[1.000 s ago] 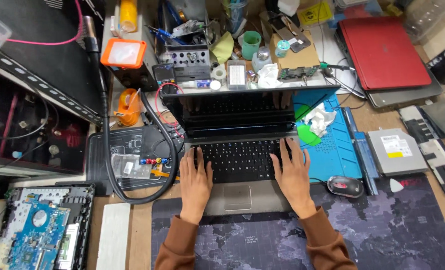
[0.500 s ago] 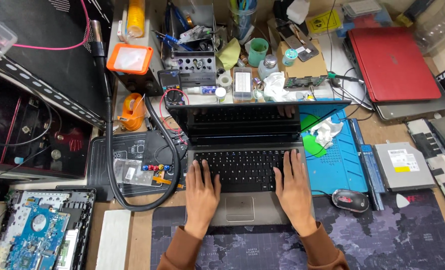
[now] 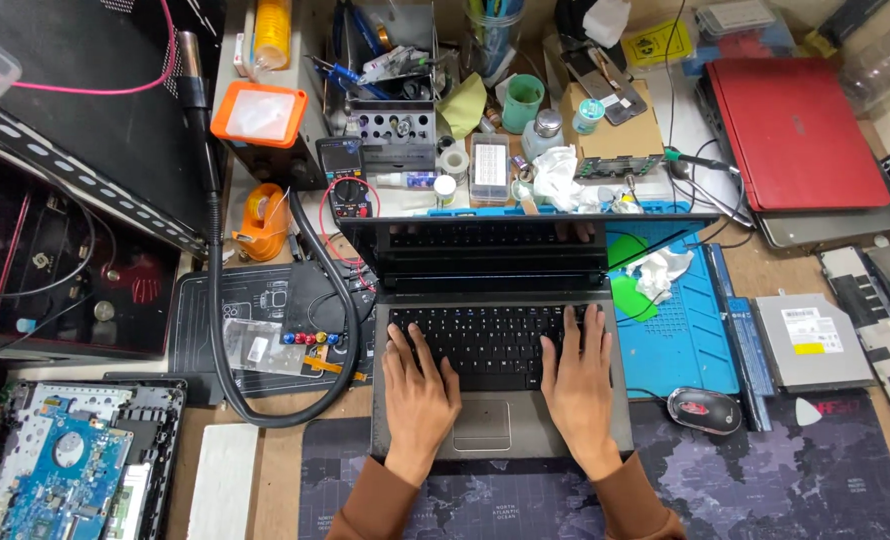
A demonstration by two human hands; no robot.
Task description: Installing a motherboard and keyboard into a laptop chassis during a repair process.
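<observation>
While you look straight down at a crowded worktop (image 3: 265, 470), both of your hands lie flat on an open grey laptop (image 3: 500, 340) in the middle of the view. Your left hand (image 3: 420, 385) rests with its fingers loosely spread over the left half of the black keyboard (image 3: 485, 340), its heel on the palm rest beside the touchpad (image 3: 482, 425). Your right hand (image 3: 577, 375) rests the same way on the right half, fingers spread and reaching towards the upper keys. Neither hand grips anything. Brown sleeves cover both wrists. The laptop's dark screen (image 3: 495, 245) tilts back, away from you. The machine sits on a dark desk mat (image 3: 765, 490) printed with a map. Just right of it lie a blue work mat (image 3: 680, 340), a black mouse (image 3: 703, 408) and a silver optical drive (image 3: 813, 340). A closed red laptop (image 3: 795, 130) lies at the far right. To the left, a thick black hose (image 3: 225, 350) loops past a multimeter (image 3: 350, 190), and an opened circuit board (image 3: 60, 480) sits in the near left corner.
</observation>
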